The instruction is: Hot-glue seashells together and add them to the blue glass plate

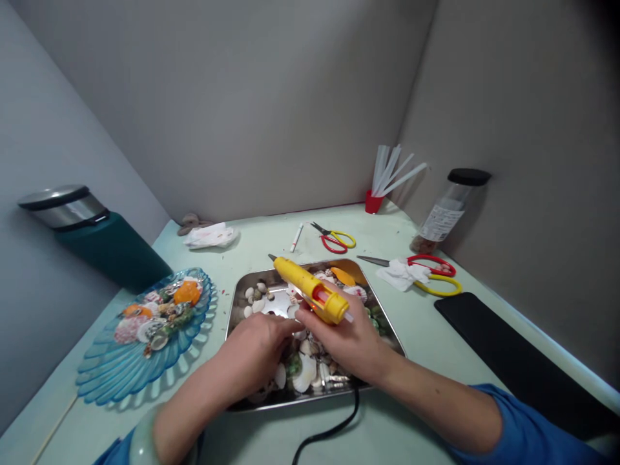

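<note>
My right hand is wrapped round a yellow hot glue gun, whose dark nozzle points up and to the left. A clear glue stick pokes out of its back end. Below both hands lies a metal tray of assorted seashells. Over the tray's left half, my left hand is closed, its index finger reaching toward the right hand's fingers. Whatever its fingertips pinch is hidden. A black cord runs from under the right hand over the tray's front edge.
On the left are a blue shell-shaped glass dish bearing shells and a teal bottle. Behind the tray lie small scissors, a white pen and tissue. Rightward are larger scissors, a jar and a red cup of glue sticks.
</note>
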Demonstrator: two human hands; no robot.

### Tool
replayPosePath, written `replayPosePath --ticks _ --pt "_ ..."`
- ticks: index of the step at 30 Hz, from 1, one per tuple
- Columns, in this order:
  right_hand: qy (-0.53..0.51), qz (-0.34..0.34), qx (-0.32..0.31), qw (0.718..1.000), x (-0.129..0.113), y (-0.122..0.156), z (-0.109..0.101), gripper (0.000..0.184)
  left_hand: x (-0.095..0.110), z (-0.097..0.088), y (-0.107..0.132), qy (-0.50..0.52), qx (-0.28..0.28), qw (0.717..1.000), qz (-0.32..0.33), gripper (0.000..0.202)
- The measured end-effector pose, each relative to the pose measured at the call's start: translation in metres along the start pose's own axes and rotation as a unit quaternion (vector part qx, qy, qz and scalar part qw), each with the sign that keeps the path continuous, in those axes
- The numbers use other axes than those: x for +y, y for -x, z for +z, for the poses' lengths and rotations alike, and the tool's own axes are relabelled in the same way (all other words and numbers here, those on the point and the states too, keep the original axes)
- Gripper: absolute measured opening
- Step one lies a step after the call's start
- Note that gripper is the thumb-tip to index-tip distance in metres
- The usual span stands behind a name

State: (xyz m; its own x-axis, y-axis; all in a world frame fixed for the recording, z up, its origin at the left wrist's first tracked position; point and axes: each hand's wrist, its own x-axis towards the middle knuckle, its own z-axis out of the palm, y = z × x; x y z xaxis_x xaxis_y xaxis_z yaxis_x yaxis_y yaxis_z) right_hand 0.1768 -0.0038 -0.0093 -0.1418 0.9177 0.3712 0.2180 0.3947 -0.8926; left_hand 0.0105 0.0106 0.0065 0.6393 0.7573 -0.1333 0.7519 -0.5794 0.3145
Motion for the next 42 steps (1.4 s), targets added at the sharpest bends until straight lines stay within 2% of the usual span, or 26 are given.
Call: replayPosePath --ticks 3,5,8,11,14,31,38,42 --pt "0.006 -0.005 -0.001 1.0 0.0 0.0 -0.001 0.013 -0.006 -0.01 0.009 0.036 0.011 0.999 0.029 0.03" --pt "0.013 -0.008 -0.001 1.0 0.0 0.0 -0.001 0.01 -0.01 -0.015 0.012 0.032 0.033 0.999 0.023 0.031" --pt "0.015 -0.011 -0.001 1.0 0.0 0.0 -0.001 0.009 -0.013 -0.016 0.011 -0.032 0.045 0.998 -0.007 0.028" --pt "0.006 -0.013 -0.006 1.0 0.001 0.0 0.0 0.012 -0.011 -0.011 0.004 -0.125 0.024 0.992 -0.022 0.025" --pt "0.005 -0.017 0.0 1.0 0.001 0.0 0.0 0.012 -0.008 -0.006 -0.004 -0.171 0.018 0.985 -0.032 0.023" --pt "0.011 -0.024 0.002 1.0 0.0 0.0 -0.001 0.011 -0.016 -0.012 -0.022 -0.214 -0.041 0.976 -0.028 0.029" --pt "0.022 -0.018 0.004 1.0 0.0 0.0 -0.002 0.005 -0.014 -0.02 -0.011 -0.217 -0.038 0.975 -0.007 0.023" --pt "0.019 -0.014 0.004 1.0 0.0 0.001 -0.001 0.009 -0.008 -0.017 -0.001 -0.187 -0.041 0.981 0.0 0.015"
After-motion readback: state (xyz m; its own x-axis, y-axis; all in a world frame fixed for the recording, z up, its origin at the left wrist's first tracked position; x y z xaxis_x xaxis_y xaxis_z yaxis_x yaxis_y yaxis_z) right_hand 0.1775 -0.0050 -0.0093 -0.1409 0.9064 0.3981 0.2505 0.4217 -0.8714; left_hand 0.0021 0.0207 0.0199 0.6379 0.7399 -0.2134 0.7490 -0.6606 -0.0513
